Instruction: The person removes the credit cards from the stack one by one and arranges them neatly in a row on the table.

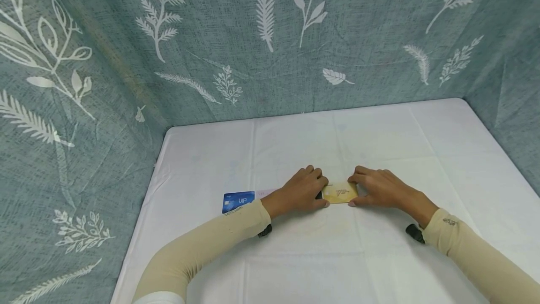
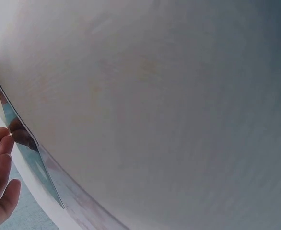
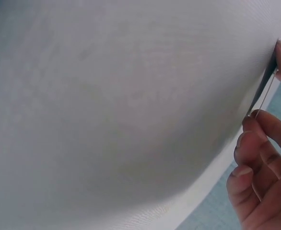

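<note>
A gold bank card (image 1: 339, 193) lies between the two hands in the head view. My left hand (image 1: 303, 190) pinches its left end, with the thumb at the near edge and fingertips at the far edge. At its right end my right hand (image 1: 381, 188) pinches it the same way. Under the left hand is a dark glossy card (image 2: 40, 168), mostly hidden from the head view; its surface mirrors the fingers in the left wrist view. Beside it lies a pale pinkish card (image 1: 266, 193), partly covered by the left hand. The right wrist view shows only a thin card edge.
A blue card marked VIP (image 1: 238, 200) lies at the row's left end, its lower part hidden by the left sleeve (image 1: 219, 231). White cloth (image 1: 312, 266) covers the table. Leaf-patterned teal curtains (image 1: 236, 27) stand along the back and sides.
</note>
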Tool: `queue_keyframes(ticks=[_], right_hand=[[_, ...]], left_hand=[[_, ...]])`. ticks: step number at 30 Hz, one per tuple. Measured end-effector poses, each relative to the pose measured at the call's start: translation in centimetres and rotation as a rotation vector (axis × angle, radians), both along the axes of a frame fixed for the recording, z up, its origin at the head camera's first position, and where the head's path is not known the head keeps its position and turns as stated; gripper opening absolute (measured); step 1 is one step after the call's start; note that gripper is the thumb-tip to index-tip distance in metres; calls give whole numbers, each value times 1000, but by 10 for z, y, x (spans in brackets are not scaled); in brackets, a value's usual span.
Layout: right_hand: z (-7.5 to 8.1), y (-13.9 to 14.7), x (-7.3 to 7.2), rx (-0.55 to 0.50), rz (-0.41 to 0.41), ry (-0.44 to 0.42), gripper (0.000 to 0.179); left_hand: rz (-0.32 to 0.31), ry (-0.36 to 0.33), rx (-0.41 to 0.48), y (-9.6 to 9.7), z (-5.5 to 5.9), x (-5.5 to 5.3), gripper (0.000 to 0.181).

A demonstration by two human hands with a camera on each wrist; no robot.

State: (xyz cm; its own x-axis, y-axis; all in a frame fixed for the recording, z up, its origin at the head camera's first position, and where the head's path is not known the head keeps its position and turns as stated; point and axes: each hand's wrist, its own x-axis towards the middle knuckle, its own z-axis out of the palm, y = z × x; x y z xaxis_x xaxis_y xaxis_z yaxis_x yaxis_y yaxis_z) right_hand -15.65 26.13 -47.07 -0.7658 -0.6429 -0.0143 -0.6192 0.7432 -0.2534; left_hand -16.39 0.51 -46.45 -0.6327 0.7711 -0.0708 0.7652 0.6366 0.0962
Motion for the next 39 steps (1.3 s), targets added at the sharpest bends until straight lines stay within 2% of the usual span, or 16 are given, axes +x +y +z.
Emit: queue_keyframes(ticks=[21, 31, 39], right_hand=[[1, 0, -2, 17, 0, 7, 58], [4, -1, 0, 18, -10, -17, 56], [5, -1, 1, -8, -11, 32, 56]], left_hand=[[-4, 20, 10, -1, 1, 0, 49], [-21, 29, 19, -5, -1, -1, 51], [-17, 30, 33, -9, -1, -1, 50]])
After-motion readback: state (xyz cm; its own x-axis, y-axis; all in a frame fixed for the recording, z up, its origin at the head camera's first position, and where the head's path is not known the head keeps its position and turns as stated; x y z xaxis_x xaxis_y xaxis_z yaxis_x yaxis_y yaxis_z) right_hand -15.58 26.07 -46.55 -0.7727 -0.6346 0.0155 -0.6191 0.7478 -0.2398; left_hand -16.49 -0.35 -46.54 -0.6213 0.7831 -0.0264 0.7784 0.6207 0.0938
